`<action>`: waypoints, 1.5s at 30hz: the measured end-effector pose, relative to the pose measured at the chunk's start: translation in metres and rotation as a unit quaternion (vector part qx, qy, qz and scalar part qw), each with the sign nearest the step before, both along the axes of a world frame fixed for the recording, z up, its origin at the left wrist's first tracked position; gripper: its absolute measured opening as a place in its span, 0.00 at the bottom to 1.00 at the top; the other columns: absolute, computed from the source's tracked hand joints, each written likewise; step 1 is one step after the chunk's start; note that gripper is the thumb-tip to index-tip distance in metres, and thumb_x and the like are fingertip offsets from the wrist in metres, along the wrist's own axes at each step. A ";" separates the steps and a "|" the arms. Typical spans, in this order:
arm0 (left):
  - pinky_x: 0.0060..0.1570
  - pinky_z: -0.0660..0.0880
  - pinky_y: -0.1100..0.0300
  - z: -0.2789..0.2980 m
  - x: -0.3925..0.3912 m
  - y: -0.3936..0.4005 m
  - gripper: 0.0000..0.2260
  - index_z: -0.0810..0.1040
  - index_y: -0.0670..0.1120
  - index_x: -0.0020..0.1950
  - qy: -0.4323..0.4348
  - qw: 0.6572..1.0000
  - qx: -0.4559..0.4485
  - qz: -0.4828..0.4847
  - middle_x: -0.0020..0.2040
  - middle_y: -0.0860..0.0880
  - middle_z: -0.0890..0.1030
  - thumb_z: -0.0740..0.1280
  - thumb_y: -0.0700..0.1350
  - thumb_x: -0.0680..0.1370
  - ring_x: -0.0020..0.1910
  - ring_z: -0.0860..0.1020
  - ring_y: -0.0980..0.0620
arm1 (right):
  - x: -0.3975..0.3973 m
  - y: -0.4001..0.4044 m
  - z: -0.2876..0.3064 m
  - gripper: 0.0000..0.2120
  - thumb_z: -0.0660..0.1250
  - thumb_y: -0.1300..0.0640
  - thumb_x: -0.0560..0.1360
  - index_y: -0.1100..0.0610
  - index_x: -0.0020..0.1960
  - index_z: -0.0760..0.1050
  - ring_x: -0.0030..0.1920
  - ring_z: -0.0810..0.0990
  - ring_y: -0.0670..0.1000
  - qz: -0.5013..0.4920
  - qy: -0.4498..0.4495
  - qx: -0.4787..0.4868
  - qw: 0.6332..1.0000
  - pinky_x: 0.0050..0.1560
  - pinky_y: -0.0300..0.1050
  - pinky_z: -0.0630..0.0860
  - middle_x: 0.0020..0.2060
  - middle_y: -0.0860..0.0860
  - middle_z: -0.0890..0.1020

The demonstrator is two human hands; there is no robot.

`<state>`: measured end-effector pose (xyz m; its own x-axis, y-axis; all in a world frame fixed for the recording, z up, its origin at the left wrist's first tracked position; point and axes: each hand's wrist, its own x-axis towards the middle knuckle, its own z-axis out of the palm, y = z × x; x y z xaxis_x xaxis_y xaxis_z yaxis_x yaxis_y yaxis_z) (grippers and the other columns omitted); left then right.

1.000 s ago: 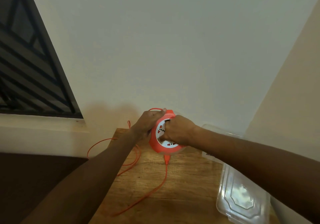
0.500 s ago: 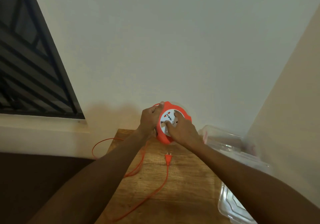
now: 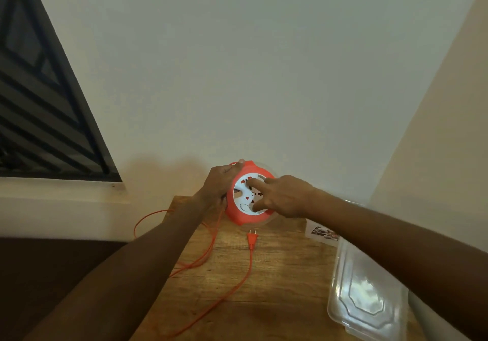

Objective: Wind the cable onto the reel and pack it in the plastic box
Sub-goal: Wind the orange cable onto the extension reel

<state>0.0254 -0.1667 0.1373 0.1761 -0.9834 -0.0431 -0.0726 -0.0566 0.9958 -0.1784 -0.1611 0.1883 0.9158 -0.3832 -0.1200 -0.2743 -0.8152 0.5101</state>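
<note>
Orange reel point(image 3: 239, 210) gripped between both hands.

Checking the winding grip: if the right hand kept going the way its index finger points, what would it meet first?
The right hand points left, its fingertip already on the reel's white face; further along sits the left hand, though depth is unclear.

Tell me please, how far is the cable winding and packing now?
Done: nothing is complete yet. In hand: the left hand grips the orange reel while the right hand has fingers in its white face, apparently turning it. Left: much orange cable and its plug lie loose on the wooden table; the clear plastic box holds no reel.
</note>
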 end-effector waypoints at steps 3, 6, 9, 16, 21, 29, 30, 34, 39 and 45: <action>0.49 0.85 0.47 0.002 0.007 -0.004 0.18 0.85 0.46 0.49 -0.023 1.000 0.006 -0.014 0.48 0.42 0.89 0.65 0.59 0.83 0.45 0.88 0.40 | 0.000 -0.004 0.014 0.23 0.66 0.58 0.79 0.44 0.70 0.67 0.62 0.75 0.61 0.032 0.039 -0.015 0.999 0.37 0.49 0.79 0.76 0.57 0.58; 0.51 0.85 0.46 0.005 0.009 -0.007 0.17 0.85 0.47 0.53 -0.045 0.998 0.006 -0.034 0.51 0.43 0.88 0.64 0.59 0.83 0.48 0.88 0.41 | 0.004 -0.003 0.020 0.24 0.67 0.59 0.78 0.46 0.71 0.66 0.64 0.74 0.62 0.073 0.071 -0.032 0.994 0.40 0.52 0.81 0.78 0.55 0.56; 0.50 0.85 0.50 0.009 0.007 -0.008 0.15 0.85 0.49 0.53 -0.058 0.997 0.002 -0.056 0.51 0.45 0.89 0.65 0.58 0.82 0.48 0.88 0.43 | 0.015 0.002 0.025 0.27 0.70 0.60 0.76 0.48 0.72 0.65 0.64 0.75 0.61 0.094 0.102 -0.037 0.990 0.44 0.52 0.81 0.78 0.53 0.58; 0.43 0.84 0.55 0.017 0.008 -0.007 0.14 0.85 0.47 0.54 -0.057 0.993 0.011 -0.100 0.50 0.46 0.89 0.67 0.56 0.83 0.46 0.88 0.44 | 0.034 0.010 0.030 0.34 0.73 0.56 0.74 0.42 0.74 0.61 0.61 0.78 0.61 0.053 0.163 -0.049 0.984 0.45 0.54 0.80 0.76 0.53 0.63; 0.56 0.84 0.44 0.028 0.009 -0.013 0.17 0.85 0.42 0.58 -0.055 0.992 0.009 -0.110 0.54 0.41 0.87 0.66 0.55 0.83 0.53 0.86 0.37 | 0.042 0.006 0.032 0.36 0.73 0.53 0.73 0.43 0.76 0.59 0.63 0.75 0.61 0.060 0.136 -0.050 0.988 0.52 0.56 0.80 0.71 0.54 0.69; 0.62 0.81 0.42 0.041 0.007 -0.015 0.21 0.79 0.43 0.69 -0.066 0.994 -0.001 -0.093 0.63 0.42 0.84 0.65 0.56 0.83 0.59 0.84 0.40 | 0.047 -0.002 0.030 0.43 0.80 0.50 0.66 0.54 0.74 0.63 0.54 0.81 0.60 0.073 0.064 -0.066 0.993 0.50 0.58 0.82 0.62 0.57 0.78; 0.63 0.81 0.42 0.042 0.008 -0.015 0.21 0.78 0.43 0.70 -0.069 0.994 -0.004 -0.088 0.64 0.42 0.84 0.65 0.56 0.83 0.59 0.83 0.40 | 0.047 -0.003 0.031 0.44 0.81 0.49 0.63 0.54 0.73 0.64 0.54 0.81 0.60 0.072 0.058 -0.068 0.993 0.50 0.59 0.82 0.61 0.57 0.79; 0.59 0.83 0.48 0.047 0.008 -0.016 0.20 0.78 0.46 0.69 -0.072 0.994 -0.009 -0.085 0.64 0.44 0.83 0.64 0.57 0.83 0.58 0.84 0.43 | 0.044 -0.003 0.032 0.45 0.82 0.49 0.61 0.54 0.72 0.65 0.56 0.80 0.61 0.060 0.036 -0.073 0.995 0.51 0.60 0.80 0.62 0.58 0.78; 0.58 0.83 0.47 0.047 0.004 -0.017 0.20 0.80 0.44 0.66 -0.038 0.996 -0.008 -0.082 0.62 0.43 0.84 0.65 0.57 0.83 0.58 0.84 0.41 | 0.046 0.000 0.039 0.22 0.71 0.52 0.75 0.58 0.66 0.72 0.56 0.80 0.63 0.000 0.009 -0.024 1.000 0.49 0.60 0.79 0.57 0.61 0.79; 0.47 0.86 0.51 0.049 0.002 -0.016 0.20 0.83 0.42 0.62 0.017 0.997 0.005 -0.072 0.56 0.42 0.87 0.66 0.57 0.83 0.53 0.86 0.41 | 0.041 0.000 0.030 0.30 0.70 0.53 0.76 0.57 0.73 0.62 0.56 0.80 0.64 0.050 0.020 -0.099 0.994 0.52 0.63 0.79 0.63 0.62 0.76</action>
<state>0.0275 -0.1823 0.1866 0.0318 -0.9979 -0.0571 -0.0473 -0.0586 0.9972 -0.1370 -0.1611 0.2180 0.9468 -0.3096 -0.0878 -0.1730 -0.7196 0.6725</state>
